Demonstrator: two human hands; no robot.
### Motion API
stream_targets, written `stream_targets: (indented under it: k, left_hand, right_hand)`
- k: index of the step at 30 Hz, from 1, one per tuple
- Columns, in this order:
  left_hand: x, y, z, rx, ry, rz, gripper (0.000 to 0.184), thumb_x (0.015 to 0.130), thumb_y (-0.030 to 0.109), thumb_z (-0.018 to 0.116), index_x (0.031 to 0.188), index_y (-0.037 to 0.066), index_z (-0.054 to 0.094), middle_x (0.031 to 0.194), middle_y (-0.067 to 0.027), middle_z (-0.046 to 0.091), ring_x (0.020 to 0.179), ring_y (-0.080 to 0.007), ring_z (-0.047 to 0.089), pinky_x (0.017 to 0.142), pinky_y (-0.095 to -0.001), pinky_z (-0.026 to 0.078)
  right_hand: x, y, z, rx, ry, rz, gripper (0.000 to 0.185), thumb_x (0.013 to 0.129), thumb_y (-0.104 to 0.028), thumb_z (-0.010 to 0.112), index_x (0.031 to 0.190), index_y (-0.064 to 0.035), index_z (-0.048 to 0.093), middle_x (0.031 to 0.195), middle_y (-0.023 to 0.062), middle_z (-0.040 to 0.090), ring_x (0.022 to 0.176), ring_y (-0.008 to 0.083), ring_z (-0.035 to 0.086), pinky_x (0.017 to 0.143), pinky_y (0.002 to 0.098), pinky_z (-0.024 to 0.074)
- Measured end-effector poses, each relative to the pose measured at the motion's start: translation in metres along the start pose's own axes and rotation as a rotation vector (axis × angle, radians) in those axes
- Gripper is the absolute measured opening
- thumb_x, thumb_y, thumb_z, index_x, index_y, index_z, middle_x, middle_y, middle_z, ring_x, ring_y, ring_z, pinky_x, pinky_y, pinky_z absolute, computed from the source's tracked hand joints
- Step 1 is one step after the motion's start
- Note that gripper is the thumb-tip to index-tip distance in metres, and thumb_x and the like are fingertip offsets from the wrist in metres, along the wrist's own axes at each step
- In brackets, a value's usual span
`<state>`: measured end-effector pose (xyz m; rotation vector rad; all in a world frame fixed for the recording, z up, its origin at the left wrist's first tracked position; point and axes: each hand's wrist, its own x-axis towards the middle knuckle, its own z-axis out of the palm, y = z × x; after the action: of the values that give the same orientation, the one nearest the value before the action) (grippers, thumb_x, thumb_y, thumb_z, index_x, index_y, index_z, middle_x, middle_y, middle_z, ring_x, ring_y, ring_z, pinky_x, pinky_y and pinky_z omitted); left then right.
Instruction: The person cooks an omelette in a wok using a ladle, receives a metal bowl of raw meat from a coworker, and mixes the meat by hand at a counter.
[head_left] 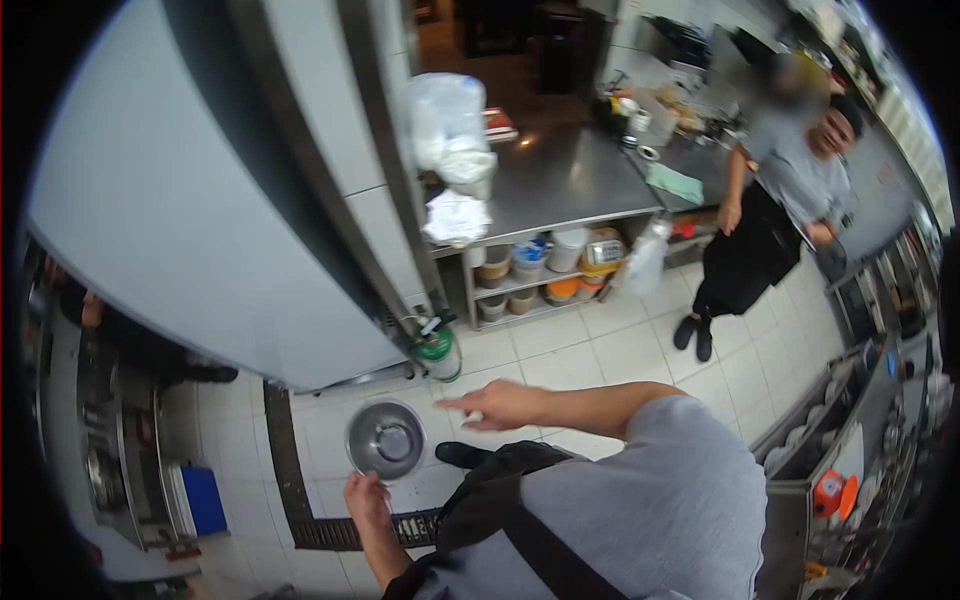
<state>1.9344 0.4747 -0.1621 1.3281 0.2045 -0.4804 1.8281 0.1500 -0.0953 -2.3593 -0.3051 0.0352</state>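
A round steel bowl (368,432) hangs in front of me above the tiled floor, tilted so its inside shows. My left hand (368,500) is closed on the near edge of its rim. Nothing can be made out inside the bowl apart from reflections. To the right of the bowl, my right hand (500,405) is held out with the index finger extended toward the left. That hand is apart from the bowl and holds nothing I can see.
A co-worker (800,170) stands at the upper right beside a steel counter (570,180) with tubs on shelves below. A green cylinder (437,352) stands by a large pale cabinet (200,200). A floor drain grate (330,534) runs near my feet. Another person is partly visible at left.
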Motion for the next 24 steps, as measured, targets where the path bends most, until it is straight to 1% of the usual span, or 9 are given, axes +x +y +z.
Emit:
stream_targets:
  k: [2, 5, 7, 8, 13, 16, 19, 20, 24]
  left_hand:
    - [-0.017, 0.008, -0.039, -0.182, 0.037, -0.145, 0.010, 0.074, 0.003, 0.059, 0.079, 0.009, 0.053, 0.069, -0.0016, 0.056, 0.050, -0.0126, 0.053, 0.038, -0.0244, 0.040]
    - [-0.040, 0.040, -0.092, -0.229, 0.202, -0.161, 0.021, 0.075, 0.006, 0.057, 0.095, 0.004, 0.060, 0.078, -0.0039, 0.063, 0.055, -0.0134, 0.056, 0.039, -0.0239, 0.041]
    - [-0.043, 0.059, -0.132, -0.301, 0.267, -0.113, 0.011, 0.078, 0.007, 0.057, 0.089, 0.004, 0.059, 0.076, -0.0042, 0.062, 0.054, -0.0121, 0.056, 0.039, -0.0238, 0.040]
    - [-0.042, 0.068, -0.151, -0.335, 0.330, -0.059, 0.003, 0.079, 0.008, 0.058, 0.081, 0.006, 0.056, 0.074, -0.0048, 0.061, 0.051, -0.0128, 0.054, 0.038, -0.0241, 0.038]
    - [-0.015, 0.091, -0.249, -0.531, 0.476, 0.037, 0.016, 0.087, 0.019, 0.059, 0.080, 0.008, 0.051, 0.080, -0.0089, 0.062, 0.062, -0.0206, 0.065, 0.045, -0.0258, 0.041]
    - [0.013, 0.106, -0.319, -0.522, 0.689, 0.081, 0.013, 0.086, 0.017, 0.059, 0.083, 0.007, 0.052, 0.085, -0.0095, 0.063, 0.068, -0.0215, 0.066, 0.048, -0.0262, 0.042]
    - [0.044, 0.136, -0.394, -0.208, 0.701, 0.097, 0.014, 0.088, 0.019, 0.055, 0.088, 0.006, 0.054, 0.089, -0.0106, 0.065, 0.072, -0.0197, 0.066, 0.052, -0.0267, 0.044]
    - [0.053, 0.172, -0.403, -0.159, 0.675, 0.083, 0.013, 0.086, 0.019, 0.057, 0.088, 0.006, 0.055, 0.089, -0.0096, 0.065, 0.073, -0.0186, 0.066, 0.055, -0.0271, 0.044]
    - [0.149, 0.305, -0.433, 0.221, 0.356, 0.198, 0.022, 0.088, 0.027, 0.059, 0.089, 0.005, 0.061, 0.081, -0.0065, 0.065, 0.074, -0.0136, 0.062, 0.058, -0.0264, 0.046]
  right_hand:
    - [0.076, -0.025, 0.031, -0.137, -0.291, -0.153, 0.072, 0.084, -0.025, 0.062, 0.145, -0.0309, 0.024, 0.100, 0.0121, 0.061, 0.077, 0.0343, 0.063, 0.071, 0.0447, 0.0523]
    - [0.170, -0.048, 0.101, -0.018, -0.407, -0.448, 0.054, 0.082, -0.029, 0.065, 0.131, -0.0241, 0.043, 0.097, 0.0111, 0.059, 0.074, 0.0346, 0.062, 0.067, 0.0438, 0.0514]
    - [0.222, -0.077, 0.133, 0.071, -0.380, -0.522, 0.035, 0.078, -0.032, 0.070, 0.106, -0.0166, 0.056, 0.091, 0.0096, 0.059, 0.074, 0.0315, 0.063, 0.064, 0.0407, 0.0512]
    - [0.247, -0.094, 0.148, 0.090, -0.455, -0.609, 0.035, 0.078, -0.032, 0.070, 0.106, -0.0166, 0.056, 0.091, 0.0096, 0.059, 0.074, 0.0315, 0.063, 0.064, 0.0407, 0.0512]
    - [0.360, -0.113, 0.217, 0.162, -0.465, -0.415, 0.035, 0.073, -0.037, 0.074, 0.090, -0.0096, 0.062, 0.087, 0.0078, 0.066, 0.078, 0.0273, 0.065, 0.066, 0.0352, 0.0515]
    - [0.426, -0.053, 0.269, -0.276, -0.460, -0.154, 0.056, 0.071, -0.058, 0.069, 0.088, -0.0050, 0.065, 0.084, 0.0152, 0.066, 0.080, 0.0332, 0.064, 0.070, 0.0415, 0.0508]
    - [0.454, 0.006, 0.262, -0.802, -0.650, 0.210, 0.059, 0.063, -0.057, 0.075, 0.093, -0.0068, 0.067, 0.097, 0.0136, 0.066, 0.094, 0.0313, 0.062, 0.081, 0.0417, 0.0503]
    - [0.449, -0.002, 0.244, -0.792, -0.507, 0.258, 0.047, 0.065, -0.044, 0.078, 0.090, -0.0048, 0.068, 0.095, 0.0148, 0.067, 0.094, 0.0306, 0.063, 0.082, 0.0416, 0.0507]
    - [0.464, -0.020, 0.207, -0.398, -0.436, 0.686, 0.053, 0.066, -0.044, 0.078, 0.097, -0.0022, 0.068, 0.084, 0.0154, 0.069, 0.077, 0.0313, 0.067, 0.073, 0.0407, 0.0526]
